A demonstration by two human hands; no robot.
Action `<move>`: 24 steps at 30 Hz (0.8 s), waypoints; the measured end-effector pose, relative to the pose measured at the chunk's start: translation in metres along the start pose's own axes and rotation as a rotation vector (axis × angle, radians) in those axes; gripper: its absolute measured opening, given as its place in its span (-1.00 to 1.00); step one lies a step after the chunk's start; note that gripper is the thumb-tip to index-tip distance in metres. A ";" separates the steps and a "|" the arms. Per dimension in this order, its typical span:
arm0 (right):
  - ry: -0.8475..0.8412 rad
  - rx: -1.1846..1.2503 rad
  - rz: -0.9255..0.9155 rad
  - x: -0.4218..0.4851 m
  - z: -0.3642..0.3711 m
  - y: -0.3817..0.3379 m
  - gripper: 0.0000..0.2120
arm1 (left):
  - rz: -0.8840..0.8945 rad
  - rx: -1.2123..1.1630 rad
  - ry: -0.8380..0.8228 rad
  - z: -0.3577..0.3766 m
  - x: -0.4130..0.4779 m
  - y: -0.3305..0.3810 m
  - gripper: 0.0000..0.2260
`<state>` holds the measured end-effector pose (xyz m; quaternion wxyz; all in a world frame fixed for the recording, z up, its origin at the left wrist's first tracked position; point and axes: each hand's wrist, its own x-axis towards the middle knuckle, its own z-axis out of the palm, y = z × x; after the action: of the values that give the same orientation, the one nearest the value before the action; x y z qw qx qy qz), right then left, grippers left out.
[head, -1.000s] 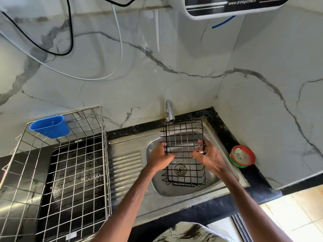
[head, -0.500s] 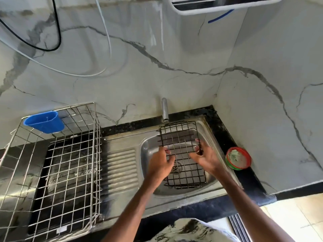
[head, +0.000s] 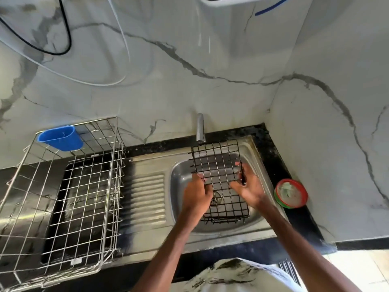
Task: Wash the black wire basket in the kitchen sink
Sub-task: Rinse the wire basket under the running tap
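Observation:
The black wire basket (head: 219,165) is tilted over the steel sink bowl (head: 181,171), its far end up under the tap (head: 200,127) and its near end low in the bowl. My left hand (head: 196,196) grips the basket's left edge with fingers curled round the wires. My right hand (head: 247,185) holds the right edge, thumb and fingers wrapped round the side wires. The drain (head: 216,199) shows through the mesh. No water stream is visible from the tap.
A large steel wire dish rack (head: 69,199) with a blue plastic cup (head: 61,138) stands on the left. The ribbed drainboard (head: 145,197) lies between rack and bowl. A red and green round tub (head: 291,193) sits on the black counter at right. Marble walls close the corner.
The basket has tipped and lowered, its near end sinking deeper into the bowl. Both hands kept their hold on its sides; the camera view shifted slightly.

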<state>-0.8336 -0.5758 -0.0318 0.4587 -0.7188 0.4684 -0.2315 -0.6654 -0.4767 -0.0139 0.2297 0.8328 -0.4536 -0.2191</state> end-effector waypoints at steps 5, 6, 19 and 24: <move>0.020 0.061 -0.018 0.006 -0.005 -0.002 -0.25 | 0.043 -0.048 0.074 0.001 0.005 0.010 -0.75; 0.015 0.073 -0.017 0.006 -0.006 -0.003 -0.24 | 0.042 -0.079 0.083 0.001 0.002 0.010 -0.75; 0.014 0.085 -0.115 -0.004 -0.008 0.016 -0.08 | 0.182 0.047 0.047 0.001 -0.001 0.007 -0.72; 0.084 0.149 -0.137 -0.006 -0.006 0.019 -0.11 | 0.200 0.071 0.028 -0.001 0.000 0.010 -0.67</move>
<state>-0.8501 -0.5757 -0.0448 0.4739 -0.7028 0.4183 -0.3263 -0.6713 -0.4815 -0.0074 0.2272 0.7937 -0.5388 -0.1674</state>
